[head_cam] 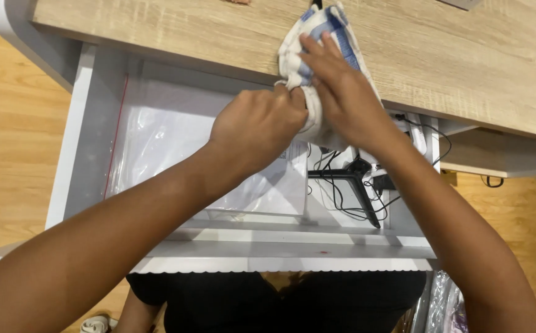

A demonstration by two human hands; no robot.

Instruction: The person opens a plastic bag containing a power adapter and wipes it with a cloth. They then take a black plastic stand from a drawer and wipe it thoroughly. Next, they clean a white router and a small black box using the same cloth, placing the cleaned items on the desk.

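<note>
Here both hands meet at the far edge of the open drawer. The left hand (257, 126) is closed in a fist, pinching the near end of a white and blue cloth (323, 37); the right hand (342, 92) lies flatter, fingers spread and pressing the cloth from the right. The cloth's long axis runs from the hands away onto the wooden tabletop (465, 55), draped over its near edge. Below, the white drawer (89, 123) holds a clear plastic bag (157, 135) on the left and black cables (348, 185) on the right. Pale wood floor (9, 135) lies around.
</note>
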